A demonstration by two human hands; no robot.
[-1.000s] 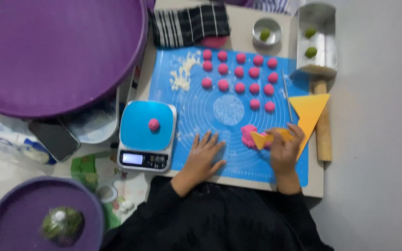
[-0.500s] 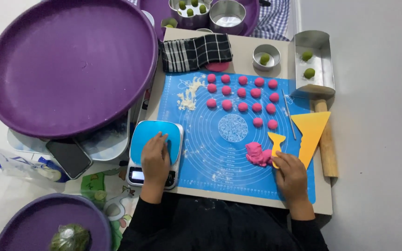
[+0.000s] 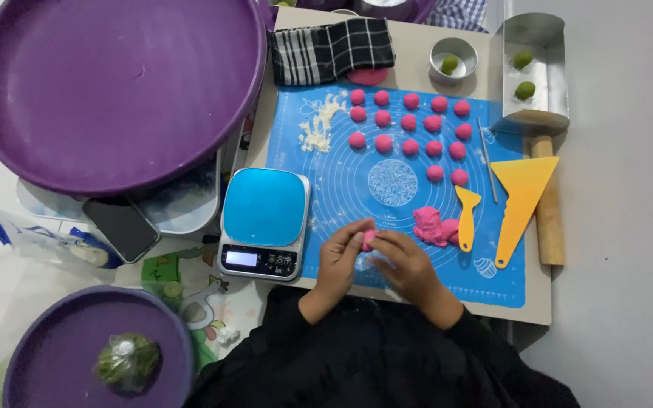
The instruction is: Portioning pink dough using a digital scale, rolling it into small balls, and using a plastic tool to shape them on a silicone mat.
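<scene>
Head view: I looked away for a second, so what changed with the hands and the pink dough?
The pink piece left the scale; both hands, left hand and right hand, now hold it together. The right hand let go of the small yellow scraper. Dough lump and ball rows unchanged.

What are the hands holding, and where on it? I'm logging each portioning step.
A small pink dough piece, pinched between the fingertips of the left hand and right hand above the blue mat.
</scene>
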